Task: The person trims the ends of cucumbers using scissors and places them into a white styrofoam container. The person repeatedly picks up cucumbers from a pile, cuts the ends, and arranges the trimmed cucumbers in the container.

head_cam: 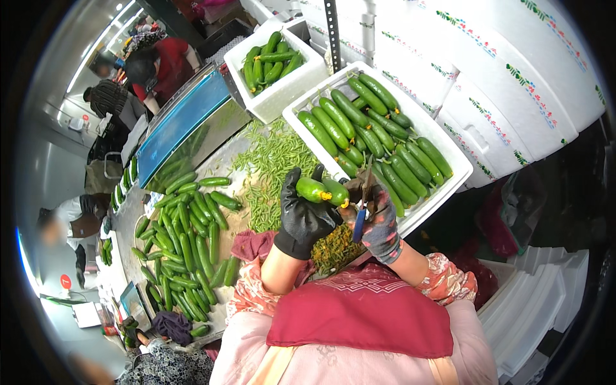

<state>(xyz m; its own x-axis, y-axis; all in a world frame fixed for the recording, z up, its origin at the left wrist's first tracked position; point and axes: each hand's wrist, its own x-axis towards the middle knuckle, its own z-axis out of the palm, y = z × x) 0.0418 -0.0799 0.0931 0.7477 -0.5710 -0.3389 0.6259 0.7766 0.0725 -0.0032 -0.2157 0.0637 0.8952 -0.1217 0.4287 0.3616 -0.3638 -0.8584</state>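
Observation:
My left hand (302, 225), in a black glove, grips two cucumbers side by side. The lighter cucumber (309, 189) and the darker cucumber (336, 192) both have withered yellow blossoms on the ends facing me. In a grey patterned glove, my right hand (383, 230) holds scissors with a blue handle (359, 225), blades pointing up and away. Its fingers are close beside the darker cucumber; whether they touch it is unclear. Right beyond my hands, a white foam box (455, 177) holds cucumbers in rows. Below them lies a heap of yellow-orange blossom trimmings (335, 251).
Many loose cucumbers (187, 240) lie left on the metal table, near green stem-like pieces (264, 168) and a red cloth (252, 244). A smaller foam box (272, 107) holds more cucumbers. Stacked foam boxes (505, 120) stand right. Other people work at the left, one in red (168, 62).

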